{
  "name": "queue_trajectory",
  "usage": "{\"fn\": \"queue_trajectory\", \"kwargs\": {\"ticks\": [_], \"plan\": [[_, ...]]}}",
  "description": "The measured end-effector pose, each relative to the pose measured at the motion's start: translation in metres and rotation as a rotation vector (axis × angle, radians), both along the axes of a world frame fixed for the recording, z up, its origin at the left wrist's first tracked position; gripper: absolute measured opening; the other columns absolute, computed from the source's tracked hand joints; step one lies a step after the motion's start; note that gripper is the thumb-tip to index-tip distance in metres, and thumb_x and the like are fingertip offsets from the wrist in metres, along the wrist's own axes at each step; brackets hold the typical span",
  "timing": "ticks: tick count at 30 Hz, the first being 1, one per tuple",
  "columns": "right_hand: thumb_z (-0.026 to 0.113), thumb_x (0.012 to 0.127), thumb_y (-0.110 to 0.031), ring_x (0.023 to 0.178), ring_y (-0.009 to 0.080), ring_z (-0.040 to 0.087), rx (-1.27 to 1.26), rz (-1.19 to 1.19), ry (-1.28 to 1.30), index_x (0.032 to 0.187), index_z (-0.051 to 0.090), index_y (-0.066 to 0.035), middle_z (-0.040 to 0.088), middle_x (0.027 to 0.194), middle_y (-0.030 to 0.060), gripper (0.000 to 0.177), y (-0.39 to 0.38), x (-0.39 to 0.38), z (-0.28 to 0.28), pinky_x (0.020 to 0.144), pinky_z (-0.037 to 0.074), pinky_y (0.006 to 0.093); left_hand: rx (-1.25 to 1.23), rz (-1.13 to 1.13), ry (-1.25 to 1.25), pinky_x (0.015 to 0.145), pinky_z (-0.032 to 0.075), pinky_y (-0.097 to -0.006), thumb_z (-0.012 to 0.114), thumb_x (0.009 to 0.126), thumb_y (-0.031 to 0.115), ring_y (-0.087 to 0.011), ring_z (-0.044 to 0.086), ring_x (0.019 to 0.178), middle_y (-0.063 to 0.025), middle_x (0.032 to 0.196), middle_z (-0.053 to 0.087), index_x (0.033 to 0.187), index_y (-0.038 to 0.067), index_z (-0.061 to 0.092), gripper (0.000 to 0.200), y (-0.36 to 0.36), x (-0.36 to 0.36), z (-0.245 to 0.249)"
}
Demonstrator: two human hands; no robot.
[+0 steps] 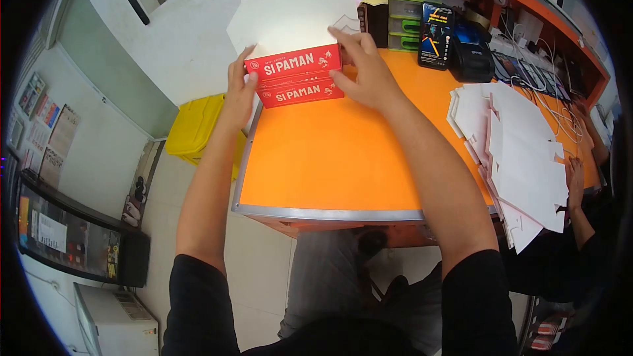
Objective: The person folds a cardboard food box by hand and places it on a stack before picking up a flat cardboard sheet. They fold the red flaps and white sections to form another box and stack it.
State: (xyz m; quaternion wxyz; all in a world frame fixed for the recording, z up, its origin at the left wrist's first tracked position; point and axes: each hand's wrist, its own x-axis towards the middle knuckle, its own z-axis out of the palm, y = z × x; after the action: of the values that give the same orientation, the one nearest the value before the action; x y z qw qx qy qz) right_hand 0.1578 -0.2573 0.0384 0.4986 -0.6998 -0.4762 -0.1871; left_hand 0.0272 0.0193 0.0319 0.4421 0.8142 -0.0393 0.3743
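Observation:
A red box (293, 62) marked "SI PAMAN", its white lid (297, 16) raised, sits on top of another red box (300, 93) with the same print, at the far left of the orange table. My left hand (240, 86) grips the upper box at its left end, thumb on the front. At the right end, my right hand (366, 69) holds the same box, with the index finger at the lid's base and the thumb low on the front. The inside of the upper box is hidden.
Flat white cardboard sheets (517, 145) are piled on the orange table (330, 165) at right. Behind stand a phone (436, 36), a black device (471, 56), green drawers (414, 10) and cables. A co-worker's hand (575, 181) is beside the sheets. A yellow bin (194, 125) stands left.

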Motion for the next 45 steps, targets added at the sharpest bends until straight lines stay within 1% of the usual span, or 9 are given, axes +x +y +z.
{"fn": "queue_trajectory", "kwargs": {"ticks": [1,5,10,17,23,26,29,34,45], "plan": [[0.076,0.087,-0.013,0.116,0.0332,0.062,-0.032,-0.04,-0.114,0.144,0.052,-0.015,0.058,0.128,0.0131,0.063,0.0,-0.001,-0.001,0.099,0.055,0.0415,0.076,0.037,-0.015,0.115,0.036,-0.0446,0.054,0.105,0.025,-0.0298,0.046,0.133,-0.019,0.145,0.044,0.151,0.008,0.038,0.052,0.0,0.002,-0.005],[0.08,0.085,-0.014,0.125,0.034,0.06,-0.107,-0.021,-0.074,0.142,0.054,-0.014,0.051,0.144,0.0112,0.062,-0.002,0.001,0.001,0.105,0.053,0.0425,0.368,0.122,-0.139,0.112,0.041,-0.043,0.051,0.109,0.029,-0.0296,0.046,0.135,-0.018,0.149,0.042,0.153,0.006,0.036,0.052,0.011,0.015,-0.018],[0.08,0.085,-0.014,0.13,0.0316,0.058,-0.101,0.011,-0.057,0.135,0.06,-0.012,0.048,0.155,0.0057,0.054,-0.002,0.005,-0.001,0.105,0.052,0.0409,0.275,0.082,-0.051,0.103,0.051,-0.0402,0.057,0.107,0.024,-0.0287,0.052,0.13,-0.0168,0.148,0.046,0.157,0.011,0.035,0.056,0.0,-0.002,-0.009],[0.079,0.086,-0.019,0.13,0.0303,0.058,-0.149,-0.075,-0.158,0.127,0.064,-0.011,0.057,0.148,0.0064,0.044,-0.005,0.005,-0.004,0.105,0.052,0.04,0.291,0.1,-0.038,0.099,0.055,-0.0398,0.067,0.1,0.033,-0.0282,0.058,0.124,-0.0174,0.138,0.056,0.157,0.013,0.04,0.066,0.003,-0.003,-0.009],[0.079,0.087,-0.021,0.129,0.03,0.059,-0.157,-0.115,-0.223,0.123,0.066,-0.01,0.059,0.146,0.0064,0.039,-0.004,0.005,-0.007,0.105,0.051,0.0399,0.209,0.113,-0.021,0.098,0.055,-0.0388,0.067,0.1,0.031,-0.0289,0.06,0.122,-0.0139,0.149,0.054,0.138,0.004,0.054,0.048,-0.001,-0.007,-0.014],[0.079,0.087,-0.021,0.127,0.0302,0.06,-0.157,-0.127,-0.242,0.122,0.067,-0.01,0.06,0.144,0.0062,0.038,-0.004,0.006,-0.007,0.104,0.052,0.0392,0.247,0.123,-0.058,0.098,0.055,-0.0378,0.067,0.1,0.03,-0.0287,0.059,0.126,-0.0117,0.154,0.05,0.124,0.001,0.056,0.039,-0.001,-0.005,-0.015],[0.078,0.088,-0.023,0.126,0.0302,0.06,-0.171,-0.127,-0.218,0.119,0.067,-0.009,0.059,0.146,0.0061,0.036,-0.003,0.007,-0.008,0.104,0.052,0.04,0.259,0.113,-0.095,0.098,0.055,-0.0373,0.066,0.101,0.03,-0.0293,0.058,0.128,-0.0125,0.154,0.051,0.12,0.001,0.057,0.035,0.003,-0.002,-0.017],[0.079,0.087,-0.024,0.122,0.0292,0.063,-0.163,-0.145,-0.193,0.113,0.069,-0.007,0.061,0.143,0.0054,0.033,-0.004,0.004,-0.007,0.102,0.053,0.0391,0.295,0.135,-0.074,0.098,0.054,-0.0366,0.065,0.102,0.027,-0.0291,0.058,0.129,-0.014,0.154,0.05,0.117,0.001,0.058,0.031,0.0,-0.005,-0.013],[0.08,0.087,-0.023,0.122,0.0281,0.063,-0.155,-0.175,-0.189,0.115,0.071,-0.007,0.062,0.143,0.0053,0.033,-0.004,0.001,-0.01,0.102,0.053,0.0385,0.293,0.133,-0.071,0.099,0.053,-0.0372,0.063,0.103,0.022,-0.0301,0.056,0.132,-0.0141,0.155,0.049,0.119,0.002,0.059,0.025,-0.002,-0.006,-0.016]]}}
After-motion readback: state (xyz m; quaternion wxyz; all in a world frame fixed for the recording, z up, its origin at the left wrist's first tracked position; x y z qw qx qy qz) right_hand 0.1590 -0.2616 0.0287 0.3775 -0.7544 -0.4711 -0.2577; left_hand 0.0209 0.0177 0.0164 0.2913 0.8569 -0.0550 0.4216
